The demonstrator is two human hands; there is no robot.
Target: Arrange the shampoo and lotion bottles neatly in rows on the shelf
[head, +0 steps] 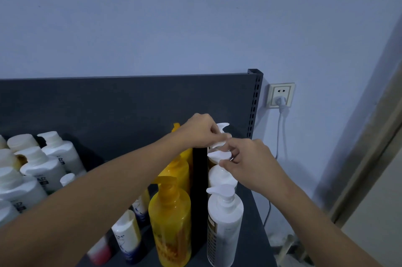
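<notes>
A: Looking down from the head camera, what do you see at the middle of the frame?

B: I see two bare arms reaching in from the lower corners toward a row of white pump bottles (224,221) at centre right. The left hand (199,130) is closed over the pump head of a bottle near the back of that row, fingers pinched on it. The right hand (250,162) sits just below and right of it, its fingers curled around the pump head of the next bottle forward. Both grips are clamped on white pump tops.

A: Where do those bottles stand?

B: On a dark grey shelf (252,208), in a single line running from the lower centre up toward the dark back panel (121,101). Just left of them, a row of yellow pump bottles (171,223) runs the same way, with a dark gap between the two rows.

A: And elsewhere?

B: At the left edge I see a cluster of white flip-cap bottles (41,166). Smaller white and blue bottles (128,236) lean at the bottom centre. At the right, a wall socket (280,95) with a plug in it sits beside the shelf post.
</notes>
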